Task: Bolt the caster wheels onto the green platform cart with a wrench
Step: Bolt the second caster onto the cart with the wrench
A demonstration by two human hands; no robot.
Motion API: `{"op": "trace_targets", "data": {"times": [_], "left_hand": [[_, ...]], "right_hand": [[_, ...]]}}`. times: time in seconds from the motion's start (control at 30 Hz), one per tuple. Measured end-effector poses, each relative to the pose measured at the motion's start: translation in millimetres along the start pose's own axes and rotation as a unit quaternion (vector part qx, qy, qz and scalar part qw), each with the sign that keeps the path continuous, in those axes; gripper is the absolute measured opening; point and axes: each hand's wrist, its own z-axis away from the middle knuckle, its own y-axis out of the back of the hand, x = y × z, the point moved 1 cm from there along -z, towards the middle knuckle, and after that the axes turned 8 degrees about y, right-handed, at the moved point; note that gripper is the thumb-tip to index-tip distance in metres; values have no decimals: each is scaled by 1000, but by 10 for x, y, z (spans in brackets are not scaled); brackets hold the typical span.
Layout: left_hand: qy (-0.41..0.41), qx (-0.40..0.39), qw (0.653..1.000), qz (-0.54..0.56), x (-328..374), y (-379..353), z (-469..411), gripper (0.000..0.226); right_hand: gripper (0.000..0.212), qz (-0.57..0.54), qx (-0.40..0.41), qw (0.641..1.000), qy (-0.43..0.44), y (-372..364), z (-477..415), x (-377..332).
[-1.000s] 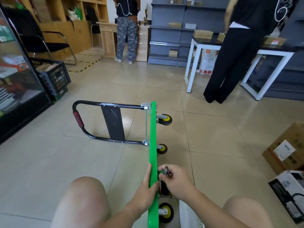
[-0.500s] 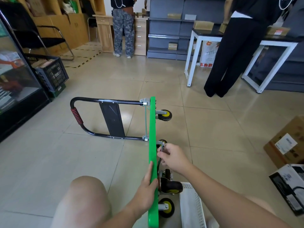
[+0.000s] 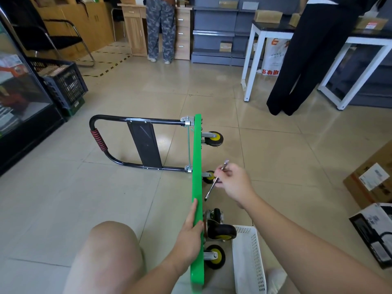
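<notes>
On the floor, beside the upended cart [image 3: 196, 166], the right hand [image 3: 235, 183] pinches the wrench [image 3: 214, 183], which slants down toward the deck with its tip pointing at the caster [image 3: 221, 231] closer in, where the left hand [image 3: 191, 236] grips the top edge.

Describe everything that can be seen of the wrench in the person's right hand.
The wrench is a slim bar of shiny silver metal; its heads are too small to make out. The right hand pinches it near its upper end. It is tilted in the air, lower end close to the green platform, and crosses in front of a caster wheel. Whether it touches either I cannot tell.
</notes>
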Motion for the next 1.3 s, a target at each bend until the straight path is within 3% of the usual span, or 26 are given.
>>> {"op": "trace_targets", "data": {"times": [0.07, 0.17, 0.57, 0.7, 0.87, 1.1, 1.17, 1.3], "left_hand": [[-10, 15, 1000, -1, -7, -21, 33, 64], [-24, 24, 999, -1, 27, -31, 86, 61], [-37, 42, 998, -20, 24, -2, 89, 62], [-28, 41, 999, -4, 37, -3, 108, 62], [-31, 39, 998, 30, 39, 0, 92, 62], [-22, 31, 998, 48, -14, -6, 62, 61], [-24, 34, 998, 40, 6, -4, 70, 61], [-20, 37, 999, 27, 15, -1, 65, 62]], "right_hand": [[5, -22, 37, 998, 41, 116, 262, -76], [14, 21, 30, 996, 84, 183, 696, -19], [45, -11, 29, 990, 140, -130, 1182, 481], [70, 75, -1, 981, 181, -176, 1098, 598], [51, 181, -43, 952, 243, -199, 1009, 445], [37, 197, -48, 940, 275, -171, 1186, 648], [39, 199, -34, 943, 264, -216, 1103, 601], [32, 142, -44, 976, 162, -290, 751, 337]]}}
